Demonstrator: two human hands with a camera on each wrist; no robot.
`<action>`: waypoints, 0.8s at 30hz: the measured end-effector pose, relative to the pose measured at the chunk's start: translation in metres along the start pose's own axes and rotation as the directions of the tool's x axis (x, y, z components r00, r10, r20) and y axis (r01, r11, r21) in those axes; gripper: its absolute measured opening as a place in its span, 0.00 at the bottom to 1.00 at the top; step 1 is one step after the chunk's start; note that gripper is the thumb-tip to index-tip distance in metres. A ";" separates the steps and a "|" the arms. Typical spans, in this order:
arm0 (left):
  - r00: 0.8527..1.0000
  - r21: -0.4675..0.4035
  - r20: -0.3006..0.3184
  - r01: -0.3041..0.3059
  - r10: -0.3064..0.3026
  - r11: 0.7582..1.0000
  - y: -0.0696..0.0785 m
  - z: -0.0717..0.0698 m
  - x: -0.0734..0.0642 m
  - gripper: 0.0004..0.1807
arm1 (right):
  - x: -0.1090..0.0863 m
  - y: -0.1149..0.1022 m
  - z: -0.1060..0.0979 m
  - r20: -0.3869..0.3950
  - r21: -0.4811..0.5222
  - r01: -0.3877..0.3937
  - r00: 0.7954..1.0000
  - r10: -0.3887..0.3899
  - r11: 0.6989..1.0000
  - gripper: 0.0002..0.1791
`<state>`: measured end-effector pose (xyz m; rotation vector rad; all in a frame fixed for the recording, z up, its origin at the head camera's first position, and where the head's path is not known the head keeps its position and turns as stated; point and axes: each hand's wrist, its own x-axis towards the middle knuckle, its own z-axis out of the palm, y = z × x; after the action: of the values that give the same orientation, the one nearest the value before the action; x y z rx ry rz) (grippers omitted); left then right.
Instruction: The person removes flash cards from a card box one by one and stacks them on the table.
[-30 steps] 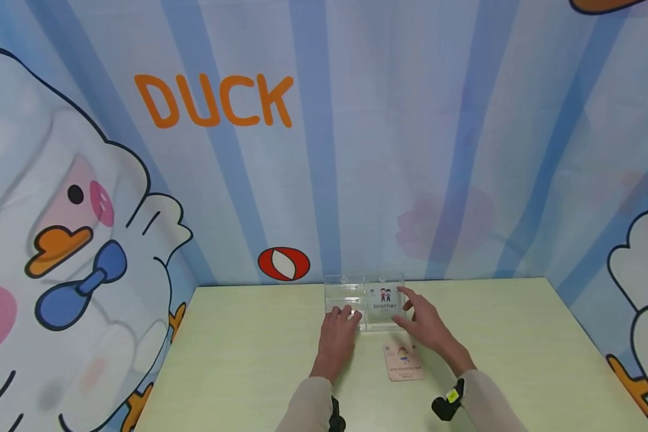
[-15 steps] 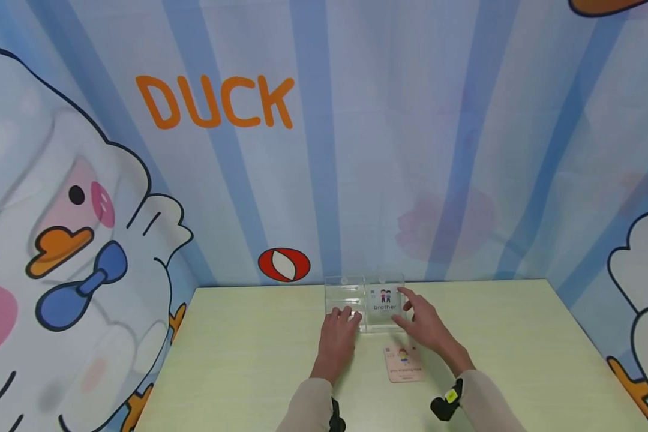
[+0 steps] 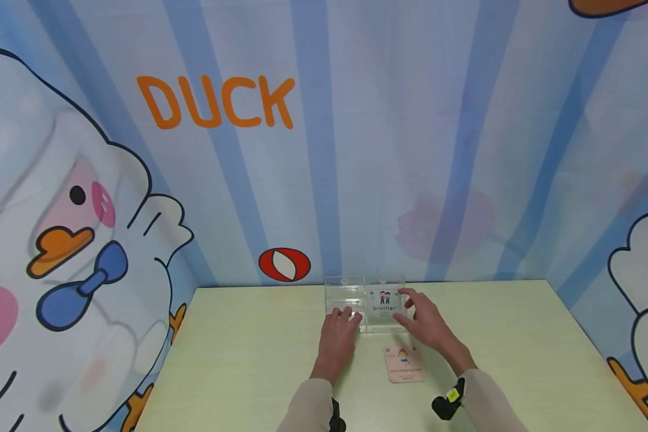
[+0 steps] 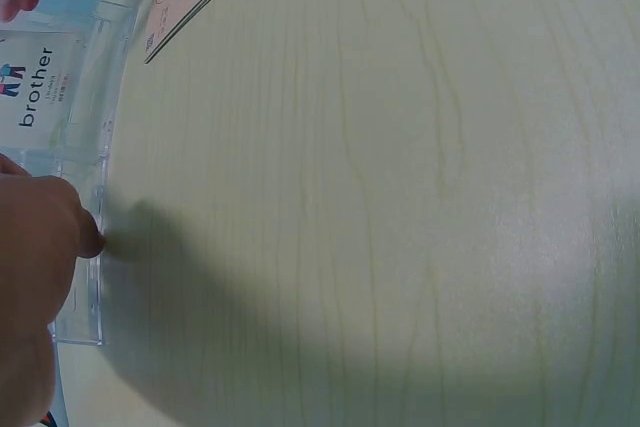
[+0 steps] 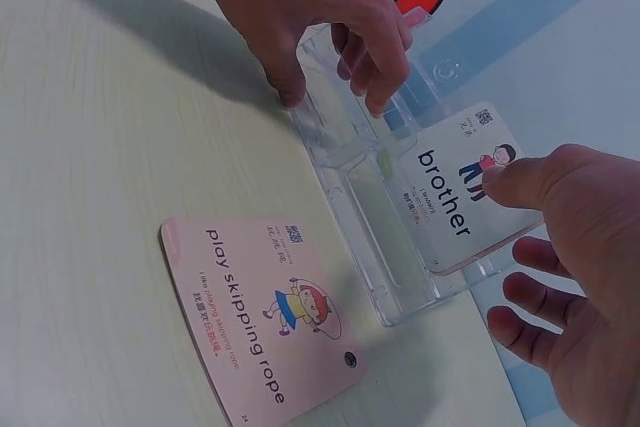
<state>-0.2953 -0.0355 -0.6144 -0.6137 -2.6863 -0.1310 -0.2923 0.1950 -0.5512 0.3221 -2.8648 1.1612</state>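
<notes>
A clear plastic box (image 3: pixel 345 292) with two compartments stands at the table's back edge. My left hand (image 3: pixel 337 341) holds its left half, thumb at the front rim and fingers bent over into the compartment. In the right compartment a white card stack (image 5: pixel 440 197) marked "brother" leans back. My right hand (image 3: pixel 431 324) holds this stack at its right side. Its thumb (image 5: pixel 515 182) lies over the printed face, with the other fingers curled beside the edge. In front of the box a pink card stack (image 3: pixel 404 363) reading "play skipping rope" lies flat, touched by neither hand.
The pale wooden table (image 3: pixel 237 354) ends at a blue striped curtain (image 3: pixel 356 150) with duck drawings, close behind the box. Small dark wrist cameras (image 3: pixel 447 405) sit at both cuffs.
Both hands keep nearly the same place. The right thumb and the "brother" stack have shifted only very slightly; the box and pink stack have stayed put.
</notes>
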 end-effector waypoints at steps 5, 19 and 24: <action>1.000 -0.001 -0.002 0.002 -0.002 1.000 0.000 0.002 0.000 0.23 | 0.001 0.002 0.000 -0.031 0.016 0.015 0.999 -0.014 1.000 0.29; 1.000 0.003 -0.016 0.005 -0.005 1.000 -0.001 0.005 0.000 0.23 | 0.004 0.002 0.012 -0.069 0.147 0.020 0.998 -0.010 0.989 0.22; 1.000 -0.002 -0.026 0.001 -0.001 1.000 -0.001 0.004 -0.001 0.24 | 0.005 0.001 0.016 -0.078 0.125 0.054 0.996 -0.045 0.991 0.17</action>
<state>-0.2968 -0.0361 -0.6185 -0.6073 -2.6622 -0.1413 -0.2965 0.1838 -0.5625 0.3441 -2.7094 1.3203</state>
